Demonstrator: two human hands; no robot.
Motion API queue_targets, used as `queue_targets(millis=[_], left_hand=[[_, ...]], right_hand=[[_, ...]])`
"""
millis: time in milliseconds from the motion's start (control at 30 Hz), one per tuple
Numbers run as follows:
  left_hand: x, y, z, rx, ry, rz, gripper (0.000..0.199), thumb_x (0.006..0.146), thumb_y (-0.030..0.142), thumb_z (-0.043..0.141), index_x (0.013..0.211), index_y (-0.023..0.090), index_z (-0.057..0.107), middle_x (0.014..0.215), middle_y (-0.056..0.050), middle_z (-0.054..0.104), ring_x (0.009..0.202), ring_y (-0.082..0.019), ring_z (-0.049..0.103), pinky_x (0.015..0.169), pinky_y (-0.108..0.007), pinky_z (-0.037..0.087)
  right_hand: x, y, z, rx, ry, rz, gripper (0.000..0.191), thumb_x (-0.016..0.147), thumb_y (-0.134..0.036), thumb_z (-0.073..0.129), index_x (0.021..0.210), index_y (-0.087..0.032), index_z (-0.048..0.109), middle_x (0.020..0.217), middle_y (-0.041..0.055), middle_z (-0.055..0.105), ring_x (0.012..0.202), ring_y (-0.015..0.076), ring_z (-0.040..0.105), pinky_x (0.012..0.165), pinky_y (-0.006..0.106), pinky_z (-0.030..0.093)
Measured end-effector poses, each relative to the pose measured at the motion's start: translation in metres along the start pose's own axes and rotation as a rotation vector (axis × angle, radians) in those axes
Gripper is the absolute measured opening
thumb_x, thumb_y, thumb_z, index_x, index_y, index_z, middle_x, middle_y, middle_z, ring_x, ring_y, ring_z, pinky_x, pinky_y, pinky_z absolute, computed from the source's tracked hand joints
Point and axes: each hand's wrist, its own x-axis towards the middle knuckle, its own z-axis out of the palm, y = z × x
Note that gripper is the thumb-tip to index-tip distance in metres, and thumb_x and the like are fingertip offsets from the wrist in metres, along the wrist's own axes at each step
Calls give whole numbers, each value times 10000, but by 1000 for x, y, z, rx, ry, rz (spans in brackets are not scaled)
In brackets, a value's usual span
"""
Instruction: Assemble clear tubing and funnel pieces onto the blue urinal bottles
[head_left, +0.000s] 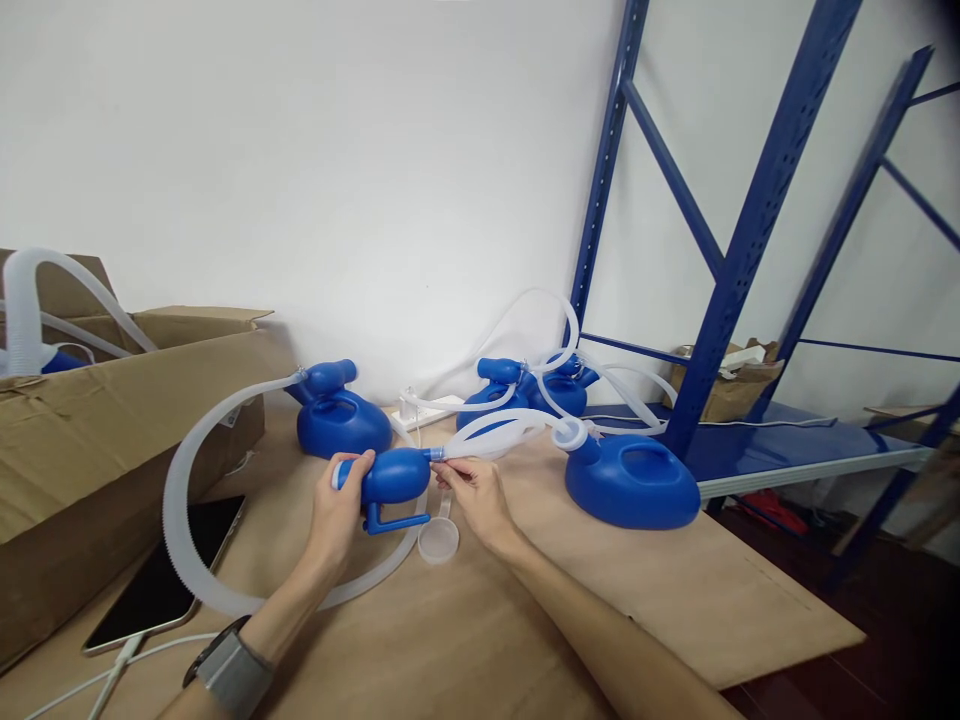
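My left hand [337,505] is closed round the blue bulb-shaped piece [397,475], which has a blue handle below it. At its narrow right end, where a translucent hose [491,440] meets it, the fingers of my right hand [476,495] are pinched at the joint. What lies between those fingertips is too small to tell. Just below hangs or lies a round clear cap [438,540] on a strap. A blue jug [630,482] with a translucent neck stands to the right. Behind my left hand is another blue jug [343,424], with a long hose [180,510] looping left and forward.
More blue jugs [491,398] with hoses stand near the wall, beside a white power strip [431,408]. An open cardboard box [135,400] and a tablet [169,575] with a cable are at left. Blue shelving [757,200] rises at right, beyond the table's edge.
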Motion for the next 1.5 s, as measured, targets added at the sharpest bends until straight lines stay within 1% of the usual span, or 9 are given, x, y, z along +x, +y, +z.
queue_targets(millis=[167,400,533,800,967,1200,1300,1400,1500], left_hand=[[1,0,1,-101,-38,-92,447,703,616,727,753,229,507,658,73,431,514,-111,460,399,-210,382],[6,0,-1,-137,-47,-342,470,661,573,781,907,205,621,717,39,559,541,-129,531,430,-232,433],[5,4,-2,-126,-51,-405,510,667,553,772,1011,195,654,820,-13,660,662,-177,624,456,-231,447],[15,-10,-6,-100,-51,-224,481,664,584,772,918,213,601,756,43,557,631,-136,532,475,-213,381],[15,-11,-6,-67,-73,-174,468,698,625,724,876,215,583,727,51,524,648,-139,521,496,-209,366],[14,-11,-5,-95,-118,-223,488,695,631,748,906,224,580,747,53,518,580,-136,531,467,-243,424],[16,-10,-5,-189,-106,-229,493,693,614,765,918,218,577,789,42,530,590,-127,539,474,-242,452],[14,-3,-4,-291,-114,-205,501,706,603,770,963,214,586,885,16,564,662,-132,569,529,-243,495],[6,5,-1,-260,-206,-187,548,748,631,726,1110,240,597,1058,-34,612,811,-190,632,596,-272,532]], right_hand=[[4,4,-4,-96,-6,-99,308,903,-424,649,701,-237,786,702,47,748,674,235,676,690,338,518],[19,20,-14,-171,-114,-230,267,903,-453,615,890,-290,827,924,70,802,862,294,706,859,412,522],[22,18,-18,-172,-192,-242,262,901,-455,625,919,-292,830,924,67,800,865,296,718,881,429,524],[18,10,-14,-88,-269,-29,319,865,-466,673,763,-204,823,649,23,735,622,205,664,624,295,518],[18,13,-9,-36,-203,-1,293,845,-440,686,715,-204,800,673,24,736,659,205,671,685,313,530],[19,21,-8,190,-283,165,339,778,-500,749,768,-162,771,705,35,719,678,191,670,699,322,542],[19,28,-7,220,-297,181,396,760,-510,784,950,-162,780,826,57,745,766,201,699,776,345,554],[14,32,-3,332,-359,227,645,687,-488,865,1242,-208,693,1121,96,731,979,231,706,874,370,560],[7,28,1,494,-403,271,774,661,-560,871,1321,-239,626,1304,116,663,1149,269,661,919,390,570]])
